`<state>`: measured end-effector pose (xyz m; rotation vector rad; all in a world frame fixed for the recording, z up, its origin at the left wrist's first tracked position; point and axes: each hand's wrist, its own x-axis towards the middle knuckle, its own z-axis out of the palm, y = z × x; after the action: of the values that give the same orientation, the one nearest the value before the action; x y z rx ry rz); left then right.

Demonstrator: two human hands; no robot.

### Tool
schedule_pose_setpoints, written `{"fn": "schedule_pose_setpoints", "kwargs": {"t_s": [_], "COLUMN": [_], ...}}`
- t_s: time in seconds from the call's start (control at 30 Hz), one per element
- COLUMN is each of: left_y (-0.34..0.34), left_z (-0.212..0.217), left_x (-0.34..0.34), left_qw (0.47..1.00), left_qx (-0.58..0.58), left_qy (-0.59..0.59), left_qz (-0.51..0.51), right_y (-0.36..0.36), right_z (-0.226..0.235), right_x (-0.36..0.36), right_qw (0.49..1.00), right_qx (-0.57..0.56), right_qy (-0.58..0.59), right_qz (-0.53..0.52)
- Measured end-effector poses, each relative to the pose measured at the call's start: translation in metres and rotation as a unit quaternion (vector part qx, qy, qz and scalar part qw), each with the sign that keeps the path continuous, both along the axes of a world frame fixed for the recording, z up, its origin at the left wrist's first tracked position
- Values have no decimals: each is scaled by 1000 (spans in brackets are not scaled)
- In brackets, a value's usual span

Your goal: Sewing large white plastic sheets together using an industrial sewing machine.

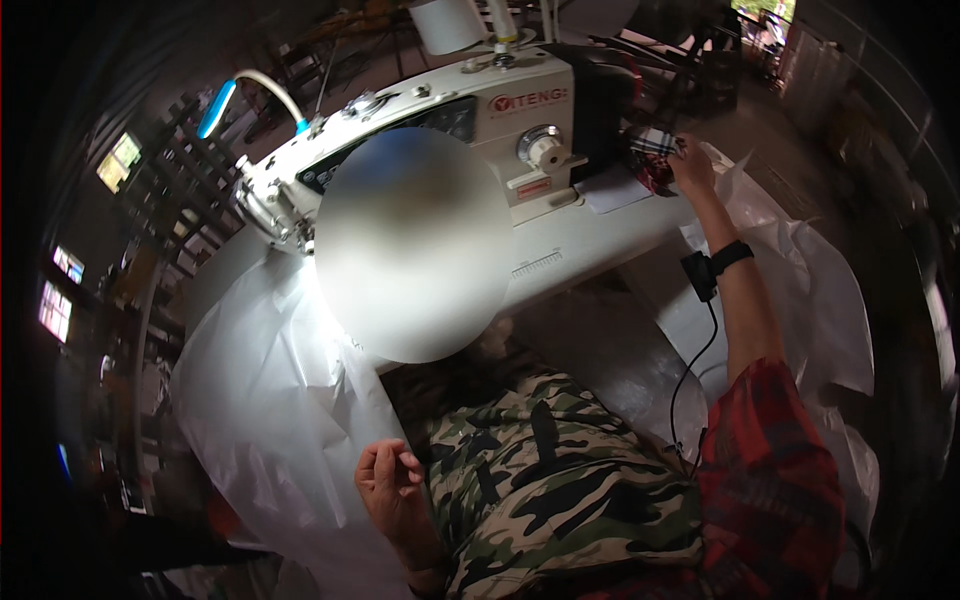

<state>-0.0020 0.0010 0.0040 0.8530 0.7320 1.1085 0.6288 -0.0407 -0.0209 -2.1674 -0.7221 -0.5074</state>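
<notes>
My right hand (692, 166) reaches to the far right end of the sewing machine table and has its fingers closed on a small black-and-white checked cloth piece (655, 142). Red-and-dark cloth (656, 172) lies just below that piece. My left hand (390, 482) is held low in front of my body, beside white plastic sheeting (290, 400). Its fingers are curled in toward the thumb, with nothing visible in them. A white sewing machine (450, 110) stands ahead of me, its lamp lighting the needle area at the left. A blurred oval hides the middle of the machine bed.
A blue-tipped lamp (217, 108) arches over the machine's left end. More white sheeting (800, 270) hangs around the table's right side. A black cable (690, 370) runs from the device at my right wrist toward my lap. Camouflage cloth (560, 470) covers my front.
</notes>
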Motion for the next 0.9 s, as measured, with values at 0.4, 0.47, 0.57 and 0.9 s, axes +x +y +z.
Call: {"fn": "schedule_pose_setpoints", "kwargs": {"t_s": [0.4, 0.47, 0.57, 0.9], "left_y": [-4, -2, -1, -3], "left_z": [14, 11, 3, -59], "left_x": [-6, -13, -26, -41], "left_qw": [997, 994, 985, 890], "left_qx": [49, 69, 91, 251], "left_qy": [63, 81, 135, 365], "left_qz": [-3, 17, 49, 110], "right_y": [1, 2, -1, 55], "right_z": [-11, 12, 43, 2], "right_x": [-19, -33, -95, -398], "right_qw": [963, 959, 953, 747], "right_qx": [-226, -151, 15, -59], "right_qy": [-94, -218, -270, -19], "right_qz": [118, 104, 135, 662]}}
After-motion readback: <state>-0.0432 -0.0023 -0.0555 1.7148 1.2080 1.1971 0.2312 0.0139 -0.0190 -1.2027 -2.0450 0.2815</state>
